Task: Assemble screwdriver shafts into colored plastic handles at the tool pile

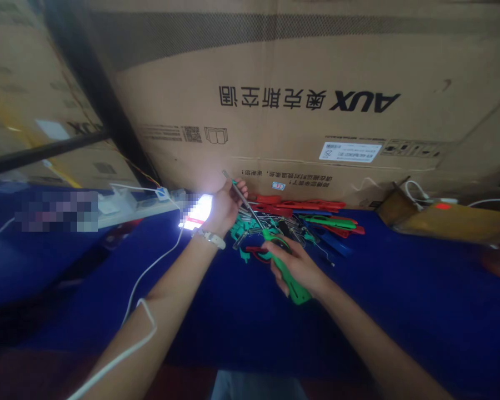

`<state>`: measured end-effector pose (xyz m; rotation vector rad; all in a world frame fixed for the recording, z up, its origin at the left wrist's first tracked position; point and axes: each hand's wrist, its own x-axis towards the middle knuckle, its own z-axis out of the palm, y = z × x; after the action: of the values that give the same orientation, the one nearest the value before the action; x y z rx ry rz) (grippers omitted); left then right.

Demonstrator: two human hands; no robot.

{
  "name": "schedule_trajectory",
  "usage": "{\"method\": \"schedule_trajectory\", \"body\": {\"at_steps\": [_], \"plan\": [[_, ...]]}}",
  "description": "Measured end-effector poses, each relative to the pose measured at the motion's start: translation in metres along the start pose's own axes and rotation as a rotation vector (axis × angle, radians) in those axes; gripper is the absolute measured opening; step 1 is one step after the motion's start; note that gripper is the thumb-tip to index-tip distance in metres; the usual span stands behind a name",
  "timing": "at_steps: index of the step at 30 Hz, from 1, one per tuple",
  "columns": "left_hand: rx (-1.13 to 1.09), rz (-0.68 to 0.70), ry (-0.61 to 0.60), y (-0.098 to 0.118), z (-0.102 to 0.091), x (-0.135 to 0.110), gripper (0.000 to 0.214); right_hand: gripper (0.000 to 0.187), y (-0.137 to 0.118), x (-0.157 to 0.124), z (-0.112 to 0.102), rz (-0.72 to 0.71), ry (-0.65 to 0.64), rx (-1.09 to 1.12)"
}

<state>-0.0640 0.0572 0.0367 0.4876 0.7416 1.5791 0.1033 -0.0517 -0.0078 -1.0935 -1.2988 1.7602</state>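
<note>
My right hand (295,264) is wrapped around the green handle (294,283) of a long-necked gas lighter. Its thin metal tube (250,210) slants up and left from the handle. My left hand (227,205), with a white band on its wrist, is closed with its fingers curled about the far part of this tube, and the tip pokes out beyond. A bit of teal shows by these fingers, too small to name. Below and behind both hands lies a pile of metal tubes (270,222) and small teal plastic parts (244,229).
Red handles (300,204), green handles (331,222) and blue ones lie along a big upturned cardboard box (275,66). Left stands a brightly glowing phone-like screen (199,211) beside a white power strip (154,206). A white cable (150,273) crosses my left forearm. An open carton (437,219) stands right.
</note>
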Motion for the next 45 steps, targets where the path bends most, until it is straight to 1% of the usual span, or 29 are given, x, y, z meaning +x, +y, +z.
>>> {"method": "schedule_trajectory", "body": {"at_steps": [3,5,7,10,12,14,17,20,23,26,29,31,33,35,37,38,40,43,45], "plan": [[-0.083,-0.056,-0.027,-0.007,-0.001,-0.007,0.024,0.048,-0.002,0.001,-0.002,0.019,-0.083,0.062],[-0.144,-0.113,-0.081,-0.017,-0.001,-0.018,0.025,0.044,-0.002,0.004,-0.001,0.014,-0.147,0.132],[-0.167,-0.176,-0.149,-0.029,-0.001,-0.029,0.025,0.041,-0.002,0.006,0.000,0.007,-0.172,0.185],[-0.084,-0.228,-0.176,-0.042,-0.001,-0.045,0.022,0.040,-0.004,0.010,0.002,0.035,-0.151,0.193],[0.030,-0.239,-0.180,-0.047,-0.003,-0.052,0.020,0.042,-0.005,0.011,0.003,0.048,-0.122,0.181],[0.121,-0.252,-0.198,-0.049,-0.004,-0.055,0.020,0.042,-0.005,0.012,0.002,0.029,-0.105,0.177],[0.133,-0.236,-0.168,-0.047,-0.006,-0.050,0.019,0.041,-0.003,0.012,-0.002,0.008,-0.132,0.165],[0.098,-0.181,-0.125,-0.043,-0.005,-0.039,0.017,0.042,-0.003,0.009,-0.005,0.041,-0.168,0.155],[0.100,-0.117,-0.145,-0.041,0.000,-0.031,0.017,0.043,-0.004,0.008,-0.007,0.059,-0.162,0.156],[0.104,-0.082,-0.106,-0.044,0.007,-0.028,0.015,0.045,-0.003,0.009,-0.006,0.015,-0.132,0.153],[0.075,-0.092,-0.041,-0.049,0.012,-0.027,0.017,0.046,0.000,0.012,-0.004,-0.039,-0.074,0.137],[0.044,-0.125,-0.024,-0.050,0.015,-0.026,0.018,0.045,-0.001,0.013,-0.005,-0.036,-0.055,0.143],[0.001,-0.161,-0.041,-0.050,0.016,-0.026,0.016,0.044,-0.003,0.012,-0.006,0.006,-0.086,0.184],[-0.052,-0.178,-0.085,-0.049,0.017,-0.026,0.015,0.043,-0.007,0.010,-0.009,0.052,-0.154,0.243],[-0.093,-0.181,-0.118,-0.048,0.018,-0.025,0.016,0.042,-0.010,0.009,-0.010,0.072,-0.206,0.284],[-0.097,-0.183,-0.117,-0.048,0.018,-0.025,0.016,0.042,-0.011,0.009,-0.010,0.071,-0.210,0.290],[-0.069,-0.178,-0.091,-0.048,0.019,-0.024,0.016,0.043,-0.011,0.010,-0.009,0.064,-0.176,0.270],[0.005,-0.121,-0.034,-0.048,0.020,-0.023,0.012,0.043,-0.009,0.011,-0.004,0.033,-0.088,0.205],[0.020,-0.099,-0.002,-0.047,0.021,-0.022,0.010,0.043,-0.009,0.011,-0.002,0.014,-0.058,0.186]]}}
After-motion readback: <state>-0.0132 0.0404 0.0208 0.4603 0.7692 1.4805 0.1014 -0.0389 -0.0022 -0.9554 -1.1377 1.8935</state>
